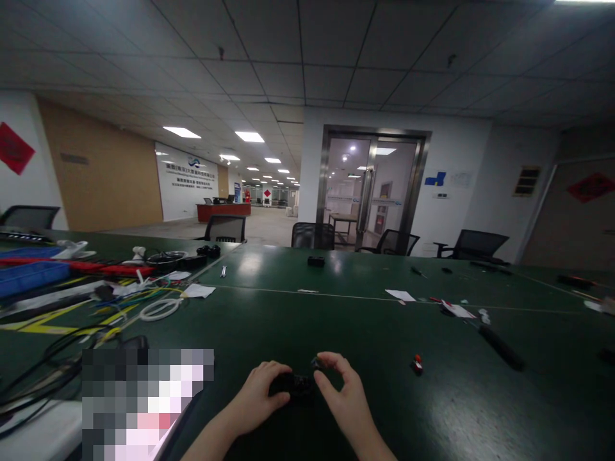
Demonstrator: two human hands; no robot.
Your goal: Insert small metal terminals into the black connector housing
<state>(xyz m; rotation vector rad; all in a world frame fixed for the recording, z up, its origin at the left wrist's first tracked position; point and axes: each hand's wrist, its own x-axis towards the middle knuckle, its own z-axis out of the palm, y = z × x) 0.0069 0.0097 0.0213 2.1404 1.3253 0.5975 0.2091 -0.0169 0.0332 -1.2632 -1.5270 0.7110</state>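
Observation:
On the green tabletop (269, 320), close to the front, lies a small black blocky object (300, 384) whose kind I cannot make out. My left hand (259, 392) is closed around its left end, thumb in front and fingers behind. At its right end is my right hand (344, 390), thumb and forefinger bent round a tiny dark piece (316, 363), too small to name. A small red and orange item (417, 365) lies to the right of my hands.
Cables (161, 310), blue trays (33, 278) and tools crowd the left side. A pixelated bright patch (158, 397) sits left of my hands. A black-handled tool (500, 346) and paper (459, 310) lie right. A small black box (316, 261) stands farther back, with chairs (312, 235) beyond.

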